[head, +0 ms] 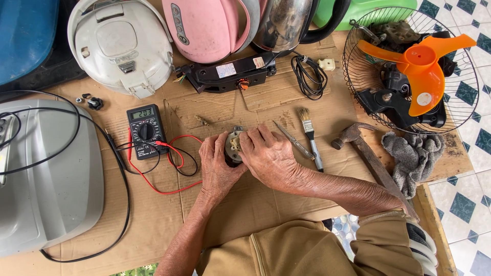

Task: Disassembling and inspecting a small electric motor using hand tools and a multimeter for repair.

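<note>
Tan sleeve lowest in view, both hands on a small motor

Left hand and right hand clasp the small motor between them on the cardboard sheet; a multimeter lies just left, its red lead looping near the left wrist; a screwdriver, paintbrush and hammer lie to the right

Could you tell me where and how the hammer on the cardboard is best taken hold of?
Probably by the wooden handle of the hammer, near its middle, coming from above. Its head lies up-left beside the paintbrush; the lower end runs under the person's sleeve.
</note>
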